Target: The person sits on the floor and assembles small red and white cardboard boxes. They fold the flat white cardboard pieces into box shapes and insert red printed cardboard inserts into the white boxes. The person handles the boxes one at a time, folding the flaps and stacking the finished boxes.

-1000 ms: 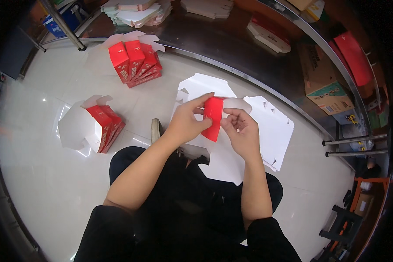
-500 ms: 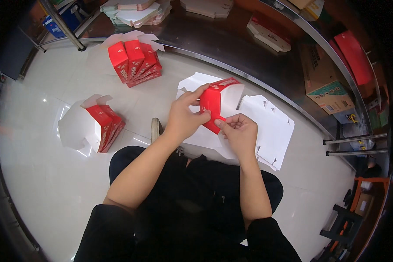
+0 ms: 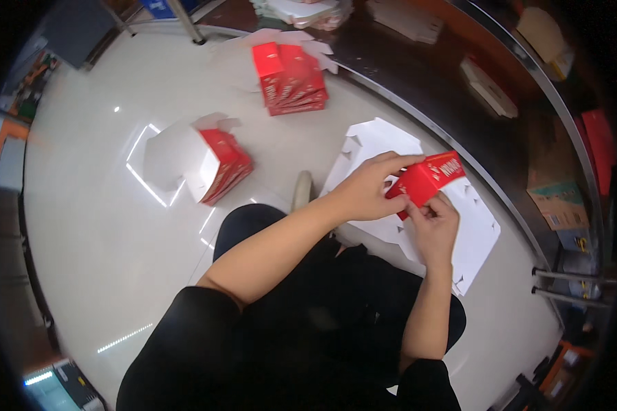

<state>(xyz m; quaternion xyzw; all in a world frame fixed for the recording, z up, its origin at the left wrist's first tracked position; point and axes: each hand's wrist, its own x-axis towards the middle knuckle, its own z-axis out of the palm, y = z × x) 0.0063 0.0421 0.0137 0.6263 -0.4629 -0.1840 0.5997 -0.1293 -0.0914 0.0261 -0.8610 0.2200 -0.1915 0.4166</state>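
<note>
A fisheye camera worn on the head looks down past the lap at the nearby left hand and right hand. Its wide view stretches across the floor to a dark shelf, bending straight edges.

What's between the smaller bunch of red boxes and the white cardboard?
In the head view, shiny floor and what looks like a pale shoe lie between the red boxes and the white cardboard.

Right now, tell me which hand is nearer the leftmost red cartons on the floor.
Left: the left hand is right of the leftmost red cartons; the right hand is farther right.
</note>
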